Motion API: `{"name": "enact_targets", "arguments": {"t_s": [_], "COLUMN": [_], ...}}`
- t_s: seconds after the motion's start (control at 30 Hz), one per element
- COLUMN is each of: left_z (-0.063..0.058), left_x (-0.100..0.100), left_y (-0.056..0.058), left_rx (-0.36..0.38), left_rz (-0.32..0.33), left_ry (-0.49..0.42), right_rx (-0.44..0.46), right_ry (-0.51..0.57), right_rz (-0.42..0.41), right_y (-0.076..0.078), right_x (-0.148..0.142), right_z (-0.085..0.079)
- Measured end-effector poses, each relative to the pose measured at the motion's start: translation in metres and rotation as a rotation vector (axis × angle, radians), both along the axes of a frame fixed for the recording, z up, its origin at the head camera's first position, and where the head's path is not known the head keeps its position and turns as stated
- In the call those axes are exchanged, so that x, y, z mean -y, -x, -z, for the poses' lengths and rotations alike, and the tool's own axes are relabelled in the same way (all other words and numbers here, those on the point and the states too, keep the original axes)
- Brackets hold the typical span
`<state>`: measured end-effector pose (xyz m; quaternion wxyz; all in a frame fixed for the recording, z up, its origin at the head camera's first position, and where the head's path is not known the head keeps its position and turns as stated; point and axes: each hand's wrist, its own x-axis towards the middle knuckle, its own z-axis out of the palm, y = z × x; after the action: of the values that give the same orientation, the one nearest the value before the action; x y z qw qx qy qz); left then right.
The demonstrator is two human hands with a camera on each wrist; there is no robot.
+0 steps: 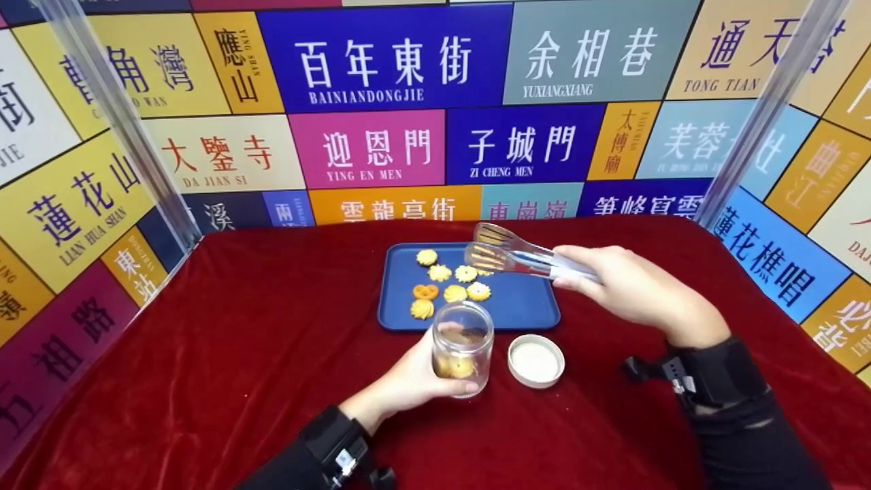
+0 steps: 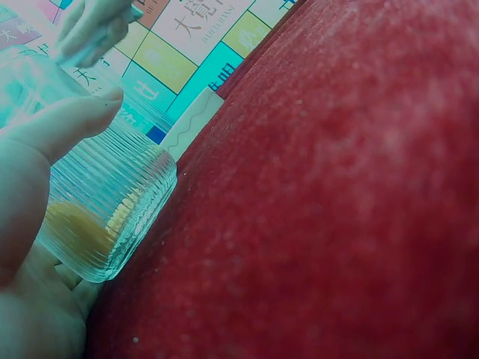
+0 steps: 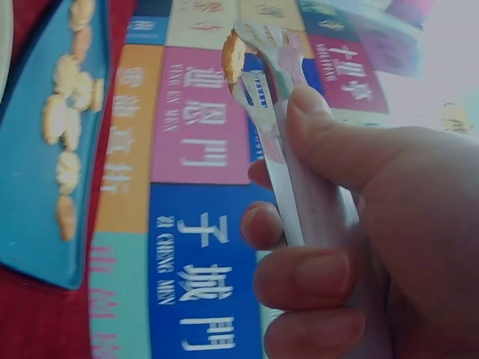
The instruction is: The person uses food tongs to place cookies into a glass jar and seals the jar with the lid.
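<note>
Tongs [image 1: 520, 260] on a biscuit [image 3: 234, 56], glass jar [image 1: 471, 354] steadied.
Right hand [image 1: 629, 282] squeezes the tongs, raised toward the blue tray's [image 1: 527, 309] far edge; left hand [image 1: 412, 374] grasps the jar by its near edge. Best, I judge: gentle, even squeeze, crumbly-looking biscuit; jar still.

Tray [image 1: 531, 309] is solid blue, cookies [image 1: 422, 309] pale yellow, pretzel [image 1: 426, 292] more orange-brown. Tongs [image 1: 534, 260] look silvery, jar [image 2: 123, 168] clear with fine lines. Cloth [image 1: 218, 340] deep red, lid [image 1: 536, 361] off-white, sleeves [image 1: 755, 442] black, wall [image 1: 381, 58] a loud pink-blue-yellow patchwork.
</note>
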<state>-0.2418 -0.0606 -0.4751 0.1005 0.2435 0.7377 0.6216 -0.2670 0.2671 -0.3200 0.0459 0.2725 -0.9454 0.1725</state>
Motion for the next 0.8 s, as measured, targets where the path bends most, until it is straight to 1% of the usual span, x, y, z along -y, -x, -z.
{"name": "enact_targets", "arguments": {"t_s": [0.17,0.27,0.4,0.6,0.8], "left_z": [0.000,0.000,0.001,0.001,0.000], "left_x": [0.000,0.000,0.000,0.000,0.000], "left_y": [0.000,0.000,0.001,0.000,0.000], "left_rx": [0.002,0.001,-0.005,0.006,0.013], "left_rz": [0.003,0.007,0.004,0.009,0.020], "left_ry": [0.000,-0.002,0.000,-0.014,-0.022], "right_rx": [-0.021,-0.018,-0.012,0.017,0.026], "right_ry": [0.001,-0.008,-0.025,-0.037,-0.045], "right_rz": [-0.057,-0.086,-0.119,-0.137,-0.210], "right_y": [-0.018,-0.024,-0.028,-0.033,-0.036], "right_x": [0.006,0.010,0.013,0.016,0.019], "right_z": [-0.015,-0.019,-0.021,-0.021,-0.021]}}
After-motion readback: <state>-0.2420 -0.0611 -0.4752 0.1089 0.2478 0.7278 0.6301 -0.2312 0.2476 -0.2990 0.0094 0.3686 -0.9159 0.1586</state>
